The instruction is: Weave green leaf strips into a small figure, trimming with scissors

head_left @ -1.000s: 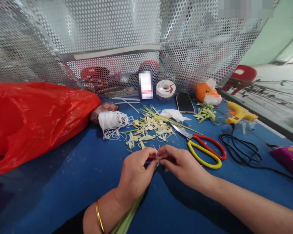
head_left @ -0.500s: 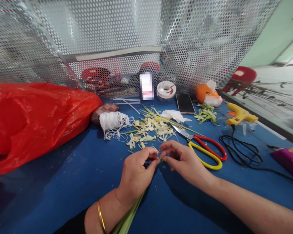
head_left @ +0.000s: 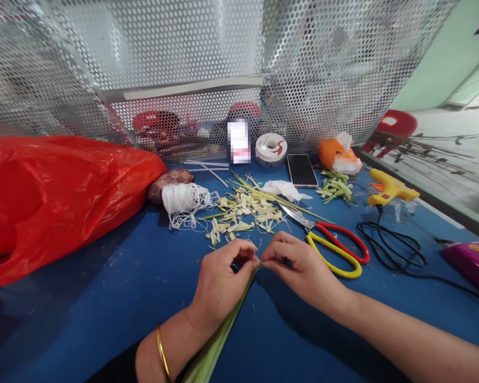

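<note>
My left hand and my right hand meet fingertip to fingertip over the blue table. Both pinch the top end of a long green leaf strip, which runs down under my left wrist toward me. A thin white thread seems to sit at the pinch point, too fine to be sure. Just beyond the hands lies a heap of pale cut leaf scraps. Red and yellow handled scissors lie right of my right hand.
A red plastic bag fills the left. A ball of white thread, a tape roll, a phone, a yellow glue gun with black cord and a purple device lie around. Perforated metal screen behind.
My right fingers have closed tighter onto the leaf tip and the hands have drawn slightly closer together. The rest of the table looks the same.
</note>
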The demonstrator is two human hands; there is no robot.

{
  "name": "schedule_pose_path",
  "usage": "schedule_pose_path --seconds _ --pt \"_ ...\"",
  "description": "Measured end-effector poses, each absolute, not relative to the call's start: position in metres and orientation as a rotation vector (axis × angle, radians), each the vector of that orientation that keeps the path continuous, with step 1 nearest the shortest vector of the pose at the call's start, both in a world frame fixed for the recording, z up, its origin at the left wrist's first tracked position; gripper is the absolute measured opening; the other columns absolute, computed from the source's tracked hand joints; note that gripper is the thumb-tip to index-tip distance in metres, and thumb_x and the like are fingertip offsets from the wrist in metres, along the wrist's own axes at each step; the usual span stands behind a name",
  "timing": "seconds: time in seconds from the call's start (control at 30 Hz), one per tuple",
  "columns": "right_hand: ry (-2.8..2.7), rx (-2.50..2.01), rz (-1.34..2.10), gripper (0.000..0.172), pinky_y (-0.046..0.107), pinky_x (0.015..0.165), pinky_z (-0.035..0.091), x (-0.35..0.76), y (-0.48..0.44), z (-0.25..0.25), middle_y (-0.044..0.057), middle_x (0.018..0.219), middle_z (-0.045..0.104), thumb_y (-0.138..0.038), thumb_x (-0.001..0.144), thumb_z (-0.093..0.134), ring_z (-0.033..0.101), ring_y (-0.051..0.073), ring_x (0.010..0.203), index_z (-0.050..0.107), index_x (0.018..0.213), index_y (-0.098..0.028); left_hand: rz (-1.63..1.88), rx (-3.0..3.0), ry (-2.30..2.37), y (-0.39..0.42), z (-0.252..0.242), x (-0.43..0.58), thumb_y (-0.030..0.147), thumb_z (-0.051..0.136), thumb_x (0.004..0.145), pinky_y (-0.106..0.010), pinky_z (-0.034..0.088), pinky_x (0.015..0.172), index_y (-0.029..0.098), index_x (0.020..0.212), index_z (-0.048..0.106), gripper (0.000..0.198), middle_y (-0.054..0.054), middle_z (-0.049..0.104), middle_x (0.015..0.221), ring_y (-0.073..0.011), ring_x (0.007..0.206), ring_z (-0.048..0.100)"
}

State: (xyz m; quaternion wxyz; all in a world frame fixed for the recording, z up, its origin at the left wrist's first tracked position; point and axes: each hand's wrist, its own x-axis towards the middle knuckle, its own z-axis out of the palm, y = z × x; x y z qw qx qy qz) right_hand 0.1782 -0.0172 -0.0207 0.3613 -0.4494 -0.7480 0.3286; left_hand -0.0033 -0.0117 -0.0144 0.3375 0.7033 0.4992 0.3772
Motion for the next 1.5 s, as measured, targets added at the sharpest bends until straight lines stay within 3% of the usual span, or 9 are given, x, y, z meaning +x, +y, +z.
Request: schedule_pose_path --seconds 0.3,0.53,0.93,1.2,1.5 --pt "-2.216 -1.132 0.525 0.019 0.026 0.064 0.044 0.1797 -0.0207 -0.017 0.004 0.086 0.056 -0.016 0.095 0.042 0.056 0.013 0.07 0.059 0.086 -0.018 0.866 1.572 1.278 -0.0046 -0.0155 -0.0047 0.022 0.065 0.078 -0.026 0.047 0.069 0.02 0.077 0.073 0.008 0.0 0.072 0.075 -0.0143 0.071 0.063" --pt "-2.345 -1.035 0.361 0.022 0.026 0.064 0.044 0.18 -0.0223 -0.0148 0.006 0.086 0.062 -0.007 0.091 0.038 0.057 0.015 0.071 0.057 0.084 -0.017 0.856 1.49 1.272 -0.0037 -0.0149 -0.0035 0.025 0.06 0.079 -0.024 0.043 0.061 0.017 0.073 0.065 0.011 0.001 0.064 0.066 -0.012 0.063 0.055" --pt "-2.456 -0.932 0.203 0.025 0.026 0.063 0.04 0.1808 -0.0221 -0.0193 0.004 0.091 0.064 -0.001 0.084 0.039 0.05 0.015 0.067 0.057 0.079 -0.018 0.859 1.61 1.323 -0.0046 -0.0138 -0.0051 0.022 0.055 0.083 -0.023 0.042 0.06 0.019 0.072 0.061 0.013 0.002 0.064 0.066 -0.012 0.062 0.056" --pt "-2.561 -0.857 0.311 0.031 0.03 0.07 0.043 0.1807 -0.0207 -0.015 0.006 0.084 0.061 0.002 0.083 0.033 0.053 0.016 0.072 0.057 0.076 -0.017 0.832 1.651 1.36 -0.0041 -0.0103 -0.003 0.022 0.052 0.084 -0.024 0.042 0.061 0.019 0.07 0.058 0.015 0.002 0.064 0.065 -0.0124 0.061 0.057" --pt "-2.278 -0.946 0.646 0.021 0.029 0.072 0.048 0.1768 -0.0255 -0.0157 0.007 0.097 0.062 -0.008 0.091 0.042 0.059 0.016 0.082 0.057 0.082 -0.019 0.87 1.563 1.351 -0.0053 -0.0142 -0.0039 0.028 0.051 0.086 -0.025 0.045 0.06 0.02 0.071 0.054 0.018 0.003 0.06 0.066 -0.0132 0.06 0.059"
